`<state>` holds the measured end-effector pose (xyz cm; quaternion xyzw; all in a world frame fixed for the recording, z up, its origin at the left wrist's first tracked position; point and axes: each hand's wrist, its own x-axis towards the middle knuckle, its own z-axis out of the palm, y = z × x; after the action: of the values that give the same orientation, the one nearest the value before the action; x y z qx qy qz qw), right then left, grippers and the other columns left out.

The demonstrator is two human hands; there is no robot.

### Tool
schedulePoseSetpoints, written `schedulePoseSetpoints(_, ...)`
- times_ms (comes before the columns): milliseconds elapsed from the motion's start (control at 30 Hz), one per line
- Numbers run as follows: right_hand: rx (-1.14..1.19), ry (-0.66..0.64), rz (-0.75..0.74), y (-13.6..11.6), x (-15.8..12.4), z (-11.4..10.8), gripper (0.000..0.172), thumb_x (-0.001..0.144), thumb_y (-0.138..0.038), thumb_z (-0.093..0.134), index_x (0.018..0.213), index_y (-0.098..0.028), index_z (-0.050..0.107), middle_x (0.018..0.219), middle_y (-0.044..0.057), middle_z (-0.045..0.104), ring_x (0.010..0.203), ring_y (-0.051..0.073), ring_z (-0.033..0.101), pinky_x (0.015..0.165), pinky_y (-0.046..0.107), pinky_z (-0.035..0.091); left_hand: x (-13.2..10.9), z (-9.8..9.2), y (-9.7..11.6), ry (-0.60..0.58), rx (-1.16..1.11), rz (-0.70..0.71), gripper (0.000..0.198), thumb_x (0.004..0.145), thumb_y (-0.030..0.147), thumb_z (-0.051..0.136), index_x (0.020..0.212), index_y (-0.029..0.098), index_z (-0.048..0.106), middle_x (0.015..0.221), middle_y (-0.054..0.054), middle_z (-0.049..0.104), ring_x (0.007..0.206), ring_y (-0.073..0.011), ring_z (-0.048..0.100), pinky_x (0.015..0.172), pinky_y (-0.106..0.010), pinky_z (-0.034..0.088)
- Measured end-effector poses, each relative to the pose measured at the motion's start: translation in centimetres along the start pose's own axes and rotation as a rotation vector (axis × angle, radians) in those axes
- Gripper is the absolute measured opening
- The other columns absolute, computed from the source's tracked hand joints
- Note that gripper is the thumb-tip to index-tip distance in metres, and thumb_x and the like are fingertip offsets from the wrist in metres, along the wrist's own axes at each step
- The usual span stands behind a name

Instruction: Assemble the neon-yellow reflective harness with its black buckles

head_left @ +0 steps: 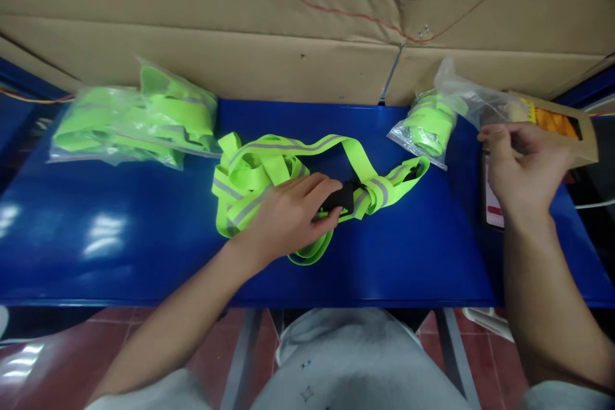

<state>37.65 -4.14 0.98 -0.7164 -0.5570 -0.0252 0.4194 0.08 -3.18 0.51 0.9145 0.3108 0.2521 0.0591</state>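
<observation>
A neon-yellow reflective strap (298,147) with grey stripes lies loosely coiled in the middle of the blue table. My left hand (293,211) is closed over a black plastic buckle (339,197) on this strap, thumb below and fingers above. To the right of the buckle the strap is bunched together and ends in a loop. My right hand (528,166) is raised at the right, its fingers pinched together at the edge of a crumpled clear plastic bag (473,97). The fingertips are partly blurred against the bag.
Bagged neon straps (134,115) lie at the back left, and another bagged strap (427,122) at the back right. A cardboard box (583,134) with an orange window and a phone (492,202) are by my right hand. A cardboard wall (240,64) stands behind the blue table (158,256).
</observation>
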Motion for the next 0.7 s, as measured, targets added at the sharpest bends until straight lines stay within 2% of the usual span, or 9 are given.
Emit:
schedulePoseSetpoints(67,0.013,0.082,-0.073,-1.7,-1.2,-0.2,0.035,0.104,-0.042,0.056,0.104,-0.015,0.08,0.092,0.013,0.081,0.087,0.026,0.077,0.086,0.041,0.058,0.1,-0.4,0.0,0.04,-0.081,-0.031,0.024,0.1,0.026,0.066,0.122,0.019,0.06,0.113,-0.007,0.076,0.097,-0.0213,0.076,0.085,-0.035,0.061)
schedulePoseSetpoints(100,0.012,0.069,-0.14,-2.8,-2.0,-0.1,0.035,0.105,-0.042,0.056,0.107,-0.016,0.079,0.095,0.013,0.081,0.091,0.027,0.077,0.088,0.042,0.057,0.1,-0.6,0.0,0.065,-0.131,-0.055,0.026,0.1,0.027,0.066,0.123,0.019,0.059,0.116,-0.007,0.076,0.103,-0.0215,0.075,0.09,-0.035,0.061)
schedulePoseSetpoints(133,-0.022,0.026,-0.251,-3.9,-2.9,0.1,0.033,0.104,-0.043,0.058,0.113,-0.019,0.078,0.111,0.013,0.081,0.109,0.029,0.075,0.101,0.046,0.054,0.1,-0.9,0.0,0.088,-0.185,-0.084,0.027,0.1,0.027,0.067,0.125,0.019,0.058,0.118,-0.008,0.075,0.108,-0.0216,0.074,0.094,-0.035,0.06)
schedulePoseSetpoints(200,-0.062,-0.234,-0.486,-5.8,-4.7,0.9,0.042,0.102,-0.049,0.063,0.135,-0.024,0.069,0.141,0.014,0.071,0.135,0.035,0.064,0.116,0.054,0.043,0.1,-1.4,-0.3,0.119,-0.303,-0.156,0.028,0.102,0.027,0.064,0.129,0.021,0.057,0.124,-0.008,0.074,0.116,-0.0214,0.072,0.101,-0.037,0.06)
schedulePoseSetpoints(300,-0.077,-0.511,-0.648,-6.8,-6.4,2.4,0.058,0.102,-0.054,0.064,0.152,-0.028,0.053,0.163,0.016,0.053,0.148,0.037,0.053,0.119,0.058,0.036,0.1,-1.8,-0.7,0.224,-0.453,-0.245,0.028,0.106,0.031,0.058,0.133,0.025,0.056,0.133,-0.009,0.069,0.126,-0.0233,0.067,0.107,-0.043,0.058)
schedulePoseSetpoints(467,-0.056,-0.603,-0.585,-5.1,-6.3,3.3,0.037,0.108,-0.032,0.055,0.144,-0.026,0.054,0.142,0.012,0.069,0.132,0.033,0.065,0.109,0.054,0.041,0.3,-1.7,-2.3,0.471,-0.445,-0.341,0.027,0.113,0.029,0.048,0.14,0.026,0.05,0.141,-0.004,0.064,0.133,-0.0205,0.063,0.109,-0.046,0.056)
schedulePoseSetpoints(567,-0.001,-0.572,-0.501,-4.5,-5.7,2.8,0.031,0.101,-0.02,0.054,0.131,-0.026,0.06,0.128,0.009,0.075,0.121,0.032,0.07,0.106,0.052,0.047,0.5,-1.6,-5.0,0.733,-0.384,-0.335,0.023,0.115,0.033,0.045,0.137,0.03,0.052,0.139,0.003,0.063,0.13,-0.0175,0.066,0.114,-0.047,0.055)
schedulePoseSetpoints(633,0.08,-0.512,-0.402,-4.4,-5.3,2.5,0.031,0.096,-0.017,0.054,0.125,-0.026,0.061,0.125,0.008,0.075,0.116,0.03,0.072,0.101,0.049,0.053,0.6,-1.7,-7.5,0.882,-0.352,-0.268,0.023,0.115,0.036,0.046,0.136,0.038,0.056,0.139,0.009,0.064,0.129,-0.0137,0.067,0.118,-0.043,0.054)
schedulePoseSetpoints(700,0.201,-0.419,-0.278,-4.3,-5.1,2.5,0.026,0.095,-0.019,0.054,0.119,-0.026,0.06,0.124,0.008,0.074,0.115,0.029,0.072,0.097,0.046,0.056,0.5,-1.9,-10.2,1.008,-0.345,-0.093,0.026,0.115,0.039,0.047,0.137,0.048,0.057,0.139,0.019,0.064,0.129,-0.0087,0.065,0.122,-0.037,0.052)
